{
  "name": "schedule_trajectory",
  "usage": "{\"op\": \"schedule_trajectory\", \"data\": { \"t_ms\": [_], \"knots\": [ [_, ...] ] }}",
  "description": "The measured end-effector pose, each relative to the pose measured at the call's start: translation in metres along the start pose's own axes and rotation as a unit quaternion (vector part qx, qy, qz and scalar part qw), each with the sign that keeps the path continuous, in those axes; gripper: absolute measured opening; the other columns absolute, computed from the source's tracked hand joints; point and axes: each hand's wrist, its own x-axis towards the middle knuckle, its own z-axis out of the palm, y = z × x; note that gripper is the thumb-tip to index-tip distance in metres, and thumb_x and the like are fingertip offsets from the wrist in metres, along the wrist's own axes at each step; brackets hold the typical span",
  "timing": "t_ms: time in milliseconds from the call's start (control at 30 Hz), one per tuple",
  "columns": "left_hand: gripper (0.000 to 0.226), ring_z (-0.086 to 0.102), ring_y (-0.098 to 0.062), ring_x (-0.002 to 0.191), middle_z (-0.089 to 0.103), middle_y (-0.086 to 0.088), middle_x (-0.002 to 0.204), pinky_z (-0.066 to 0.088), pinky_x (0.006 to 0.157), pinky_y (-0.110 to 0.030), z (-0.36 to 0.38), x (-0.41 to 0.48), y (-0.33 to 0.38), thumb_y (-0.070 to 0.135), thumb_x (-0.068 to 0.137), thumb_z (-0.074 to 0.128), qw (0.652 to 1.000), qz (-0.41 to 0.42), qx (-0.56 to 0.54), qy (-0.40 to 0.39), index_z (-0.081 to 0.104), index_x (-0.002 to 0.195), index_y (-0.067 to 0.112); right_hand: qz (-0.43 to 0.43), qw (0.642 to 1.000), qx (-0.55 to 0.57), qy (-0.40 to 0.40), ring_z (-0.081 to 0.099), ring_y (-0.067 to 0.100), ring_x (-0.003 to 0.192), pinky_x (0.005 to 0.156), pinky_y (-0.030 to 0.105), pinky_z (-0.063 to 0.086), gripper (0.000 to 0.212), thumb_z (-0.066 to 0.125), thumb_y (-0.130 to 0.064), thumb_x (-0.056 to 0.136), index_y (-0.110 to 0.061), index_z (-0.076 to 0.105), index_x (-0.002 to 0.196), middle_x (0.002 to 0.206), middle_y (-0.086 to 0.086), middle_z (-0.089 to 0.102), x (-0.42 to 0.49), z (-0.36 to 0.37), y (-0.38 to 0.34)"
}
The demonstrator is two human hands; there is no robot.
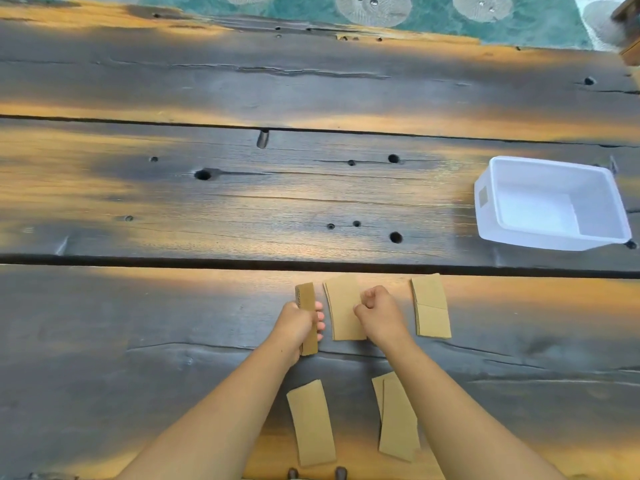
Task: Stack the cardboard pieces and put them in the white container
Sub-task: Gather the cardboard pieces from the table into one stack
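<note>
On the dark wood table (173, 323), the left hand (298, 323) grips a small cardboard stack (306, 296) stood on edge. Beside it, the right hand (379, 313) is a closed fist on a flat pile (343, 306), maybe pinching it. More pieces lie right (431, 306) and near (311, 424). Cardboard is light, stiff and easy to bend, so hold the long edges. Far right sits the empty white tub (491, 216); its small label is too blurry to read.
</note>
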Motion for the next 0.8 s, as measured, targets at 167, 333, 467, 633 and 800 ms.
{"op": "schedule_trajectory", "data": {
  "t_ms": [167,333,467,633,800],
  "knots": [
    [0.02,0.073,-0.025,0.1,0.074,-0.017,0.109,0.056,0.093,-0.04,0.008,0.003,-0.003,-0.001,0.095,0.049,0.998,0.009,-0.041,0.05,0.063,0.108,0.006,0.025,1.0,0.006,0.01,0.06,0.03,0.102,0.086,0.037,0.048,0.038,0.061,-0.017,0.087,-0.002,0.056,0.121,0.111,0.013,0.064,-0.001,0.005,-0.003],
    [0.02,0.073,-0.022,0.092,0.074,-0.013,0.103,0.057,0.069,-0.028,0.014,0.004,0.002,-0.005,0.094,0.053,0.997,0.011,-0.06,0.049,0.061,0.103,0.011,0.052,0.998,0.043,0.014,0.059,0.03,0.096,0.086,0.037,0.05,0.032,0.058,-0.012,0.086,0.0,0.061,0.116,0.11,0.015,0.067,0.001,0.006,-0.007],
    [0.029,0.072,-0.024,0.097,0.073,-0.014,0.107,0.058,0.085,-0.038,0.014,0.008,-0.001,-0.005,0.096,0.047,0.997,0.01,-0.046,0.057,0.059,0.12,0.005,0.084,0.993,0.079,-0.007,0.054,0.022,0.096,0.084,0.032,0.046,0.038,0.063,-0.012,0.087,-0.005,0.059,0.124,0.12,0.014,0.065,0.005,0.006,-0.002],
    [0.032,0.071,-0.022,0.094,0.074,-0.013,0.107,0.059,0.078,-0.035,0.009,0.008,-0.008,-0.004,0.096,0.047,0.997,-0.005,-0.046,0.054,0.061,0.124,0.005,0.12,0.985,0.122,-0.017,0.059,0.024,0.098,0.094,0.042,0.054,0.042,0.071,-0.014,0.084,-0.011,0.053,0.122,0.108,0.007,0.062,0.004,0.014,0.004],
    [0.029,0.073,-0.022,0.086,0.076,-0.011,0.099,0.058,0.062,-0.031,0.007,0.002,-0.011,-0.003,0.094,0.051,0.997,-0.02,-0.053,0.057,0.064,0.118,0.009,0.129,0.985,0.113,-0.027,0.067,0.03,0.098,0.093,0.05,0.057,0.003,0.066,-0.013,0.088,-0.012,0.065,0.09,0.103,0.013,0.072,0.002,0.019,0.002]
  ]
}}
